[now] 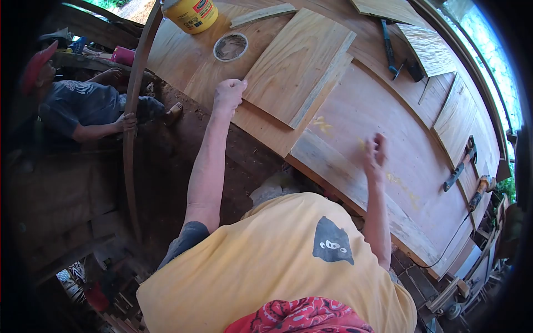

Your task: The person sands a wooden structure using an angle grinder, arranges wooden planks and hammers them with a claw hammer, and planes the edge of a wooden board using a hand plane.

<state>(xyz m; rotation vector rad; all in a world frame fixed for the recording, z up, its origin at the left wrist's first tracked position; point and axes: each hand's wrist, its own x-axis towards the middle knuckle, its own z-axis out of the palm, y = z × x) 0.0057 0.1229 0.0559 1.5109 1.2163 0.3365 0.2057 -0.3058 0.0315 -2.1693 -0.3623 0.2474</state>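
Observation:
My left hand is closed, with its thumb side by the left edge of a flat wooden panel. Whatever its curled fingers hold, if anything, is hidden. The panel lies on top of a larger wooden board at the table's near edge. Over the pale reddish sheet, my right hand is raised and smeared by motion, its fingers partly curled. Just beyond my left hand sits a round white-rimmed tub of brown paste.
A yellow bucket and a wood strip lie farther back. To the right are a hammer, another hammer, a corded power tool and several thin panels. A person sits at left, gripping a curved wooden post.

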